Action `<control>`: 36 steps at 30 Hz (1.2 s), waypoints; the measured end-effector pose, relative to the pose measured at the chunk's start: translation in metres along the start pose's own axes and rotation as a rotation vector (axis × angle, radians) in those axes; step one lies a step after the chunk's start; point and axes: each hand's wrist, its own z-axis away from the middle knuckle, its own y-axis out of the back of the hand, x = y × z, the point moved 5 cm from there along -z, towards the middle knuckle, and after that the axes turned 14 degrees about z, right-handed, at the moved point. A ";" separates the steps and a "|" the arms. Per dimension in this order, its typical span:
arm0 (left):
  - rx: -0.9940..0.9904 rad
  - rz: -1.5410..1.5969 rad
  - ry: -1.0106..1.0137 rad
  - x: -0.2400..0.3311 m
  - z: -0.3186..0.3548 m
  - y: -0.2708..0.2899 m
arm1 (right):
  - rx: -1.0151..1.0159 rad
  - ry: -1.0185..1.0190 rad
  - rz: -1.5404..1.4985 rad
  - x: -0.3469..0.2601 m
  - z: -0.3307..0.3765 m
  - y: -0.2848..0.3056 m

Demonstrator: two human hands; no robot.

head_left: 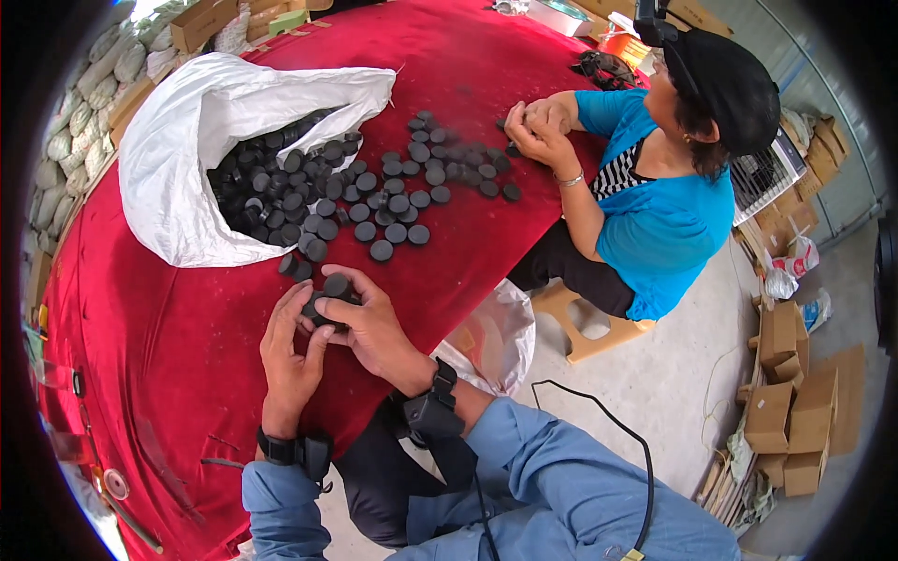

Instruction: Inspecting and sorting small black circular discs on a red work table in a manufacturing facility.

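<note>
My left hand and my right hand meet over the near edge of the red-covered table. Between them they hold a few short black round pieces, like thick discs or caps; the fingers partly hide them, and I cannot tell the exact number. Just beyond my fingers lies a loose spread of the same black discs. Many more spill from the mouth of a white woven sack lying on its side at the left.
A co-worker in a blue top sits at the right, hands together above the red cloth. A tan stool and a clear plastic bag stand below the table edge. Cardboard boxes line the right side.
</note>
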 end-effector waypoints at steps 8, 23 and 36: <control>-0.051 0.061 0.149 -0.002 0.001 -0.005 | -0.032 -0.024 0.065 0.000 -0.004 0.004; -0.073 0.069 0.111 0.005 0.002 -0.001 | -0.017 -0.014 0.092 -0.006 -0.003 0.011; -0.059 0.037 0.134 0.006 -0.003 0.000 | -0.021 0.025 -0.068 -0.034 -0.012 0.032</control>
